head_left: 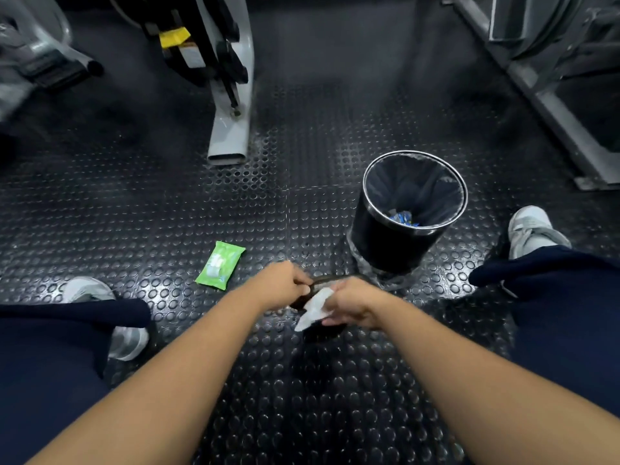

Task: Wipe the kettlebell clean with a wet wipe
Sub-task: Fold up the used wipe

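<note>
Head view, the only angle here; the kettlebell (pixel 339 279) sits on the studded rubber floor (pixel 167 203) just below the centre of the frame, between the person's knees, and it's mostly hidden under the two hands (black on black doesn't help). The left hand (pixel 285 283) has its fingers curled round the left end of the handle, steadying it; the right hand (pixel 354 305) grips a bunched white wet wipe (pixel 315 308) and presses it against the bell right by the handle. So I'd say the wiping is under way, but how much is already clean I can't tell.

The green wipes pack (pixel 220 265) lies flat on the floor to the left of the hands, near but not touching; the black bin (pixel 379 243) with its liner stands up and to the right, close to the bell. White shoes at the left edge (pixel 124 337) and right edge (pixel 528 226).

What could go wrong, my guess:
- a wet handle gets slick; if the left hand's grip slides, the bell could tip or roll toward the bin
- the wipe is wadded up, so it may only smear; unfolding it would cover more
- the underside and far side are easy to skip, since turning the bell takes a firm hold
</note>
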`<state>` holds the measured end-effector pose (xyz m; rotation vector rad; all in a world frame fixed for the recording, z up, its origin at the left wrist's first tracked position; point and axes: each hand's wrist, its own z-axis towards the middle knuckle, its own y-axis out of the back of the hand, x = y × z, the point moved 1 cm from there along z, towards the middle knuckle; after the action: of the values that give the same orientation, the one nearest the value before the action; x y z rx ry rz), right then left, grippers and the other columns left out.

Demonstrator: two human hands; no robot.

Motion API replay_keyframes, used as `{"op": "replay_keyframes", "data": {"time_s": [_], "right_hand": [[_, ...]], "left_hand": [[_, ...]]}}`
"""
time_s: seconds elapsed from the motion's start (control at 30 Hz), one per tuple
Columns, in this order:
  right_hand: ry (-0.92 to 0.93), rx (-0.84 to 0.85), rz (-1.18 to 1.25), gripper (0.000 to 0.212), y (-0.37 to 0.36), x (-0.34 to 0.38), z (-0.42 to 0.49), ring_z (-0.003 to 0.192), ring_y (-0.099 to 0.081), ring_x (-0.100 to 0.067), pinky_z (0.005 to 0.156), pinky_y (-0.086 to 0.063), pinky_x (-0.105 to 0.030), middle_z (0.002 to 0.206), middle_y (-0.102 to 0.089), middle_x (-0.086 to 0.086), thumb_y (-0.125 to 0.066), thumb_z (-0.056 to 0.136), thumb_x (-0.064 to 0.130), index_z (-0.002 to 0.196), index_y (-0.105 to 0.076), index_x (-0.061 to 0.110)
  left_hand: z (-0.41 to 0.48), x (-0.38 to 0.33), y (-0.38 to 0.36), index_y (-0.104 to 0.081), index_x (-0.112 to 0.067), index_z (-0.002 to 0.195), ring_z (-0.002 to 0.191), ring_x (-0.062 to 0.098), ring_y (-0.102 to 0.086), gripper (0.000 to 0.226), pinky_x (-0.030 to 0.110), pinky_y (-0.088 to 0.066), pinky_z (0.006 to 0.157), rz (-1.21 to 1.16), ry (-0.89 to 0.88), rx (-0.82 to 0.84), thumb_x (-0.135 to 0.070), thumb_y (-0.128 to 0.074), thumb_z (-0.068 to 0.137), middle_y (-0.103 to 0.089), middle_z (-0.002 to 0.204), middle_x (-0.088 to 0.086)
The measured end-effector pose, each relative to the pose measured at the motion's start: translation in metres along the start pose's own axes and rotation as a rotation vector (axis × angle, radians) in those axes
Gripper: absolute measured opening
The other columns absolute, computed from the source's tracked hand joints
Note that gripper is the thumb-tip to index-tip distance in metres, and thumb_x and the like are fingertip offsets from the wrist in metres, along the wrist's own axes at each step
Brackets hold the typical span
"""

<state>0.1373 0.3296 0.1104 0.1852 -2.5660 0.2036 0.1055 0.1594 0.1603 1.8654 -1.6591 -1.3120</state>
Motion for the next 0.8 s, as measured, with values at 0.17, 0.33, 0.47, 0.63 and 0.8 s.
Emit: {"op": "replay_keyframes", "data": {"time_s": [0.17, 0.33, 0.47, 0.63, 0.8], "right_hand": [[0.198, 0.099, 0.046, 0.028, 0.019, 0.055, -0.043, 0.084, -0.072, -0.026, 0.084, -0.064, -0.038, 0.11, -0.072, -0.025, -0.056, 0.094, -0.011, 0.118, -0.067, -0.002], [0.332, 0.116, 0.063, 0.021, 0.034, 0.095, -0.089, 0.073, -0.071, -0.023, 0.073, -0.063, -0.036, 0.097, -0.071, -0.02, -0.056, 0.096, -0.008, 0.11, -0.067, 0.004], [0.415, 0.061, 0.084, 0.016, 0.057, 0.11, -0.115, 0.088, -0.069, -0.032, 0.071, -0.063, -0.041, 0.112, -0.071, -0.023, -0.061, 0.101, 0.01, 0.116, -0.065, 0.009], [0.418, 0.146, 0.108, 0.041, 0.075, 0.117, -0.129, 0.093, -0.074, -0.035, 0.078, -0.065, -0.039, 0.116, -0.073, -0.022, -0.074, 0.087, 0.029, 0.124, -0.067, 0.012], [0.414, 0.148, 0.048, 0.035, 0.083, 0.117, -0.127, 0.087, -0.073, -0.028, 0.083, -0.063, -0.038, 0.105, -0.074, -0.018, -0.08, 0.078, 0.02, 0.11, -0.072, 0.006]], "left_hand": [[-0.012, 0.0, 0.025, -0.079, -0.027, 0.112, 0.104, 0.018, -0.07, 0.025, 0.044, -0.058, 0.099, -0.748, 0.132, 0.131, -0.045, -0.071, 0.095, -0.078, 0.113, -0.004], [-0.026, -0.039, 0.046, -0.071, -0.009, 0.121, 0.091, 0.019, -0.073, 0.029, 0.03, -0.06, 0.077, -1.114, -0.011, 0.06, -0.023, -0.073, 0.095, -0.078, 0.111, 0.009], [-0.026, -0.063, 0.056, -0.07, -0.004, 0.115, 0.077, 0.02, -0.074, 0.024, 0.026, -0.058, 0.061, -1.221, -0.091, -0.193, -0.004, -0.075, 0.091, -0.077, 0.105, 0.016], [-0.019, -0.084, 0.056, -0.079, -0.017, 0.091, 0.072, 0.021, -0.064, 0.023, 0.034, -0.054, 0.064, -0.96, -0.243, -0.473, 0.005, -0.073, 0.086, -0.077, 0.097, 0.01], [-0.012, -0.101, 0.049, -0.08, -0.029, 0.076, 0.096, 0.004, -0.071, 0.038, 0.035, -0.058, 0.089, -0.637, -0.376, -0.68, 0.006, -0.067, 0.08, -0.077, 0.097, -0.015]]}}
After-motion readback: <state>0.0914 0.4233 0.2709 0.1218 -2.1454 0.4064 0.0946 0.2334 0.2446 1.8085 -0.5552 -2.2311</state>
